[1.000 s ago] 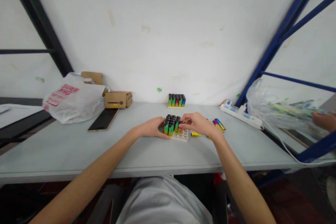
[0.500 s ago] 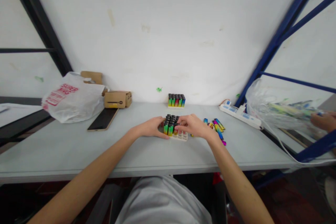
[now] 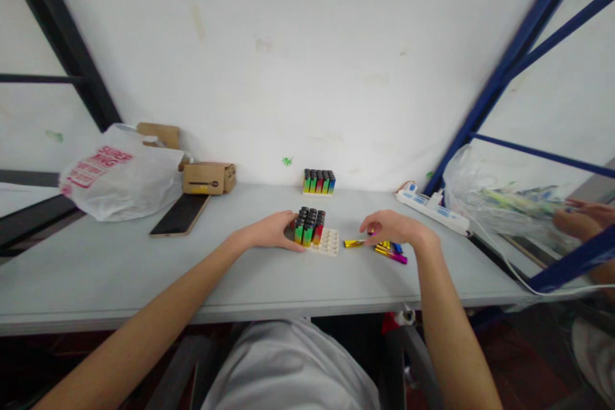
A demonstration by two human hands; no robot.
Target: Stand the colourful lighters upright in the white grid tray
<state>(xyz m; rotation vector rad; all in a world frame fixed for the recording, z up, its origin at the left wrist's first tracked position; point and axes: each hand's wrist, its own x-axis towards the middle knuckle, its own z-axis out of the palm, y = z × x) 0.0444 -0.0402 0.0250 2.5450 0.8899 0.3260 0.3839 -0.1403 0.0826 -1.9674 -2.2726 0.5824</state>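
A white tray [image 3: 330, 242] with round slots stands on the table in front of me. Lighters [image 3: 307, 229] with black tops and green, red or yellow bodies stand upright in its left part; the slots at its right show bare. My left hand [image 3: 276, 231] is curved around the tray's left end, thumb at the front and fingers partly hidden behind the lighters. Over the loose shiny lighters [image 3: 391, 255] at the right, my right hand [image 3: 387, 229] reaches down with bent fingers apart. Its fingertips are beside a gold lighter [image 3: 353, 243]; no lighter is clearly in its grasp.
A second filled lighter tray [image 3: 319, 182] stands against the wall. At the left are a phone [image 3: 180, 214], a cardboard box [image 3: 209, 179] and a white plastic bag [image 3: 122, 173]. A power strip [image 3: 435, 208] lies right, before a blue frame. Beyond it, another person's hand [image 3: 576, 221] shows.
My right hand has left the tray and moved right to the loose lighters. A red-and-yellow lighter now shows in the tray's front row. My left hand stays at the tray.
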